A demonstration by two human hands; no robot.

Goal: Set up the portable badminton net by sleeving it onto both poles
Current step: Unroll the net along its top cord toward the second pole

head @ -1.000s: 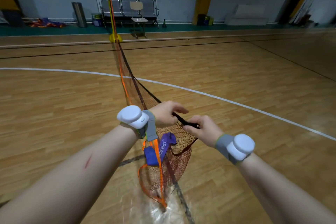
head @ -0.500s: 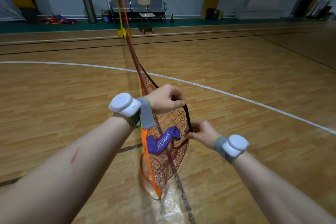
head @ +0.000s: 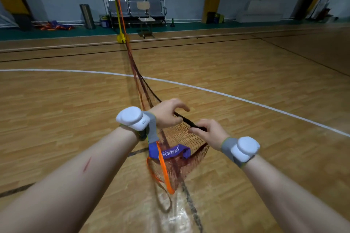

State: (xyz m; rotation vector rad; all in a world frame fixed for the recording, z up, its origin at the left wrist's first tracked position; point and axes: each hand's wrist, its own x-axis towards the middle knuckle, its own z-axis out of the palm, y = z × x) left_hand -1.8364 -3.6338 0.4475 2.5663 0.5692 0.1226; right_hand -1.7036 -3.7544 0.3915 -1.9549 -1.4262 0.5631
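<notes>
Far on the left, the net pole [head: 119,22] stands upright on its yellow base [head: 122,38] at the edge of the court, and the red badminton net [head: 181,135] runs from it over the wooden floor [head: 75,109] toward me. My left hand [head: 166,112] has its fingers curled on the net's black edge tape [head: 184,119], and below that wrist hang loose mesh, a purple sleeve [head: 171,152] and an orange band [head: 164,170]. A little to the right, my right hand [head: 208,132] pinches the same black tape, near the left hand but not touching it.
</notes>
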